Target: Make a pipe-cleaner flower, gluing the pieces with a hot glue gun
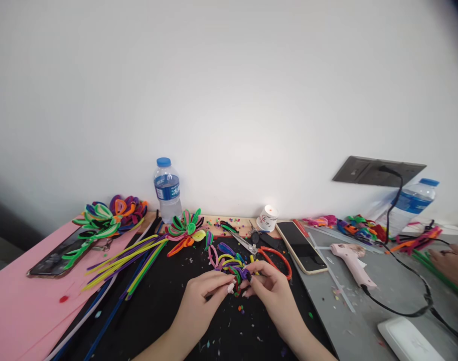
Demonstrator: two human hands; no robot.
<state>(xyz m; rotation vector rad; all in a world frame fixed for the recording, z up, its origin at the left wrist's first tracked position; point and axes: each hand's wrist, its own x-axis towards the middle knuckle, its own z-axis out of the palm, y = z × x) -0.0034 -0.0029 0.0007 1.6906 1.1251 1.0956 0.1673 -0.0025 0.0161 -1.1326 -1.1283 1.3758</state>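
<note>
"Purple, green and yellow fuzzy stems, looped into a cluster (232, 261), sit between my hands, just over the black mat (153, 321). How would you grip them?"

"By the middle, where the loops meet, I think. What are your fingers doing?"

"My right hand (272, 290) has thumb and forefinger pinched on a dark purple part. My left hand (204, 296) has its fingertips close together at the near edge; whether a stem lies between them, I can't tell."

"Then I'd let the right anchor and the left do the fine bending. Small, firm turns close to the pinch should keep the wire tight; tugging at a loop's tip would likely pull it out of shape."

"And the fuzz?"

"Light fingers on it. Squeeze the core, spare the pile, and spread each loop so that none hides under its neighbour."

"Just beyond the cluster, scissors (282, 259) lie with red-orange handles towards my right hand."

"Mind the blades and those handles if you turn the piece; a loop could catch."

"A phone (306, 248) rests right of them, and further right is a pale glue gun (354, 265) with a black cord (405, 314)."

"Keep your right elbow off that cord. What's to the left?"

"Loose stems (127, 254), fanned across the mat, and a many-coloured flower (191, 229) near the bottle (167, 190)."
</note>
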